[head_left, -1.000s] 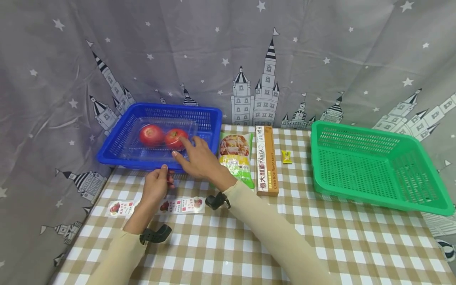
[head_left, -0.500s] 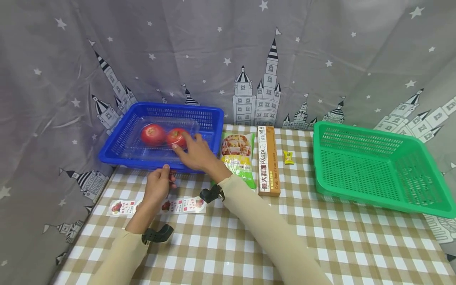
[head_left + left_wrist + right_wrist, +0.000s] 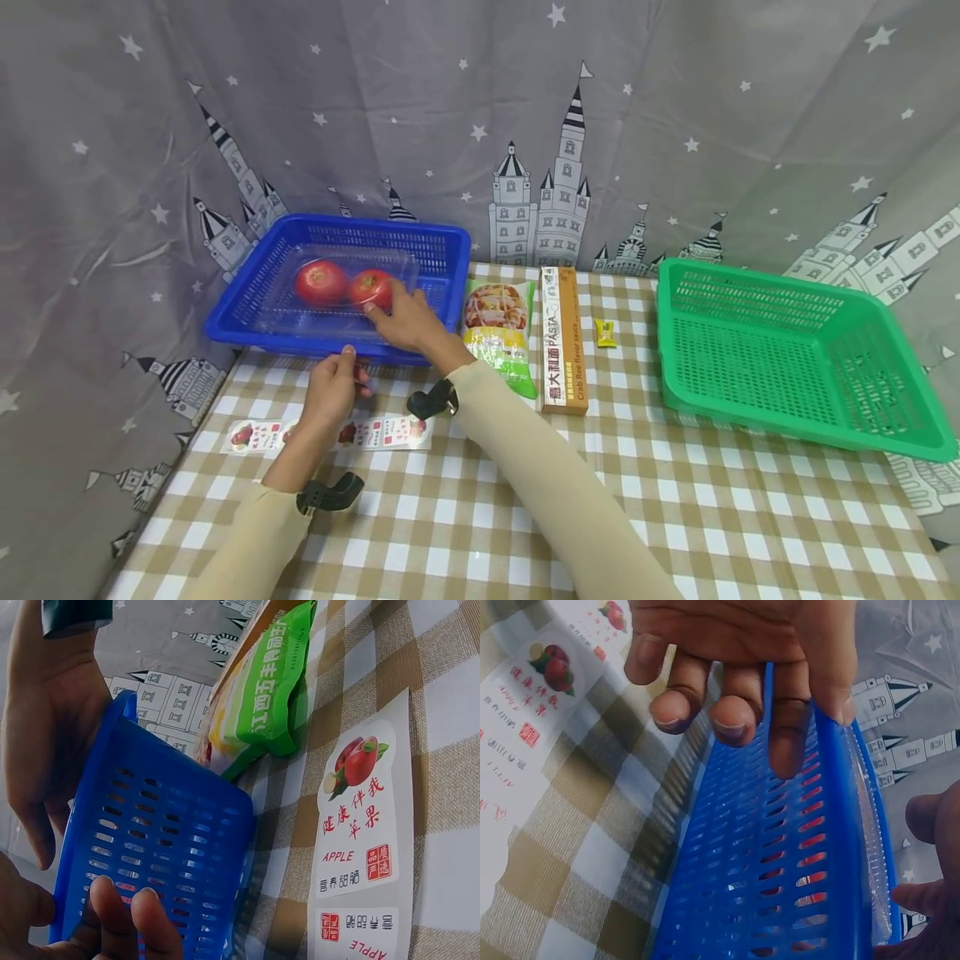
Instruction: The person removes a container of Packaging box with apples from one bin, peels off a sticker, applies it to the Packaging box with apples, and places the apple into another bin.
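Note:
A clear plastic box (image 3: pixel 279 293) with two red apples (image 3: pixel 321 284) lies inside the blue basket (image 3: pixel 238 340). My left hand (image 3: pixel 330 388) grips the basket's front rim: in the right wrist view its thumb (image 3: pixel 832 701) lies over the rim, while the fingers curl beneath along the slotted outer wall. My right hand (image 3: pixel 411 323) reaches over the rim, thumb and forefinger close together at the near right side of the right apple (image 3: pixel 366 287). In the left wrist view this hand hangs over the rim with its fingers (image 3: pixel 34 832) reaching down, loosely bent.
A strip of apple stickers (image 3: pixel 390 433) lies in front of the basket, partly behind my left wrist. To the basket's right are a green food bag (image 3: pixel 498 333), a pasta box (image 3: pixel 564 350) and a small yellow packet (image 3: pixel 605 332). A green basket (image 3: pixel 757 367) stands farther right.
My right hand's thumb has shifted up and inward, closer to the forefinger at the right apple. The right wrist has swung slightly left. The left hand stays on the rim.

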Demonstrator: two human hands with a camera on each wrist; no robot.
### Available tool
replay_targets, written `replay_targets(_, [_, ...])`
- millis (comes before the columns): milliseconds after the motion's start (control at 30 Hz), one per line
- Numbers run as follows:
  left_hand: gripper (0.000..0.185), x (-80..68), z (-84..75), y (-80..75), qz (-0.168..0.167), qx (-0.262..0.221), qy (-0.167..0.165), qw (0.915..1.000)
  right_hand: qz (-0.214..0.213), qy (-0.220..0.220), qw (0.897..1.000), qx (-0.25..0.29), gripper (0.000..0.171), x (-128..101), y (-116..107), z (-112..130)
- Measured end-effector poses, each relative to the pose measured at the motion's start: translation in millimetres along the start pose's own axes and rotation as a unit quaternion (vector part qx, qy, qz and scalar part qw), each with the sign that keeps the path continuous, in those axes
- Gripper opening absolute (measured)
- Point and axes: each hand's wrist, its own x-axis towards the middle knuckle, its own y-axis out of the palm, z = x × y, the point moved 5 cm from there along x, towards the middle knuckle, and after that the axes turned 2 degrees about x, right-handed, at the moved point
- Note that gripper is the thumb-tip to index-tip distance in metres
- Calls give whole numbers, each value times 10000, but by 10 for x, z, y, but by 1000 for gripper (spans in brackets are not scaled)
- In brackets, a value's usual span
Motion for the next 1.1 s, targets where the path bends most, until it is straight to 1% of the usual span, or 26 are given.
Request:
replay_targets(267, [48,-9,4,-17,25,-36,-60,10000,-117,243,9993,244,55,68,30,-7])
replay_targets(400, [48,-7,3,-20,34,-162,-86,9998,-234,323,9980,485,53,104,39,-23])
replay_targets(467, [47,1,3,-19,53,-252,-85,9996,-317,380,9964,688,53,122,33,-40])
replay_targets(633, [44,16,5,-28,69,-191,-93,9998,-390,538,9903,1219,55,155,18,-85])
replay_targets(700, [42,20,3,-35,66,-130,-112,9998,-397,575,9882,1363,57,163,20,-99])
replay_targets(933, [39,19,-2,-48,120,-217,-192,9995,-508,796,9806,1719,62,148,27,-109])
replay_targets(1033, [38,17,-1,-51,95,-193,-175,9996,-575,908,9744,1973,63,147,33,-107])
replay_targets(1100, [38,15,0,-55,90,-184,-171,9996,-637,965,9683,2215,63,145,37,-105])
